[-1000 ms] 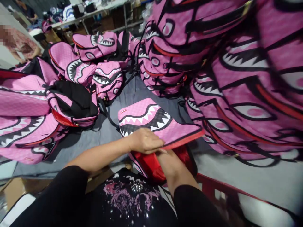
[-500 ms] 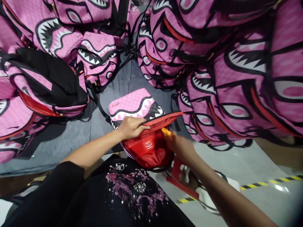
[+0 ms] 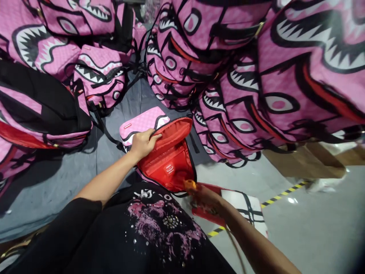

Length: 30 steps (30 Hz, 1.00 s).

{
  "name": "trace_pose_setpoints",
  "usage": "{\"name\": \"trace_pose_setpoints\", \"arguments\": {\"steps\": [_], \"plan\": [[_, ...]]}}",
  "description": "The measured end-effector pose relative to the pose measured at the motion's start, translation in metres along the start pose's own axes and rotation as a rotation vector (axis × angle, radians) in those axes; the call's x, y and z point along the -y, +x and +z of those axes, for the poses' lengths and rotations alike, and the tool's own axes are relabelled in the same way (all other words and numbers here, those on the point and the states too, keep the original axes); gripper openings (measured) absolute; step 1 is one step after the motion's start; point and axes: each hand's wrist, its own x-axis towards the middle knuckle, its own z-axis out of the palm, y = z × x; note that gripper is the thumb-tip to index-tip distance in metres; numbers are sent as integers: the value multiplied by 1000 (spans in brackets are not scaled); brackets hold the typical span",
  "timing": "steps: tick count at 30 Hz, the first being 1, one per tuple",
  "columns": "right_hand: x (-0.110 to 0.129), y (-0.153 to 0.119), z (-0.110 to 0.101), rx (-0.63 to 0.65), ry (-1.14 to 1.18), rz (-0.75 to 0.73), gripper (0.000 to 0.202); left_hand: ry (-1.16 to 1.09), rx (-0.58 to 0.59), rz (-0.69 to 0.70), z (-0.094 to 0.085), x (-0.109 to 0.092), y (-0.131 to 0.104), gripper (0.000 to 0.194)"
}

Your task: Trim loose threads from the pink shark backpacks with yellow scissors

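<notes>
The left hand (image 3: pixel 142 144) is clamping the flap (image 3: pixel 177 130) of the pink bag (image 3: pixel 144 118), which is lying wider open than before at the table's (image 3: pixel 65 182) edge; the right hand (image 3: pixel 207 196), closed around an orange thing (image 3: pixel 190 185), is now sitting lower.

A bag workshop is suggested by piles of matching pink backpacks (image 3: pixel 242 102), a cardboard box (image 3: pixel 306 161) and yellow-and-black tape (image 3: pixel 285 194) on the floor (image 3: pixel 308 236).

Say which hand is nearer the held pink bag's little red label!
Left: the left hand grips the red-lined flap near the label; the right hand is farther, by the opening.
</notes>
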Motion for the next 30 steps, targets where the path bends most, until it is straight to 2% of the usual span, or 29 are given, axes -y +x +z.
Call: {"name": "trace_pose_setpoints", "arguments": {"steps": [4, 8, 12, 14, 17, 20, 24, 27, 30], "plan": [[35, 52, 23, 8, 696, -87, 43, -38, 97, 83, 10, -15, 13, 37], [64, 100, 57, 111, 965, -210, 47, -32, 137, 100, 13, -12, 19, 36], [52, 113, 80, 400, 1224, -334, 41, 25, 62, 128, 6, 9, 25, 35], [42, 114, 84, 478, 1309, -354, 41, 61, 5, 159, 3, 17, 30, 36], [37, 116, 84, 504, 1292, -315, 41, 66, 16, 248, 4, 18, 41, 35], [41, 118, 84, 495, 1220, -288, 43, 31, 56, 315, 9, 11, 51, 36], [44, 115, 84, 400, 1114, -301, 48, 44, 85, 290, 11, 6, 58, 41], [45, 110, 85, 388, 1054, -320, 51, 76, 109, 271, 12, 9, 60, 42], [51, 102, 86, 317, 830, -350, 53, 101, 133, 286, 17, 12, 70, 43]]}}
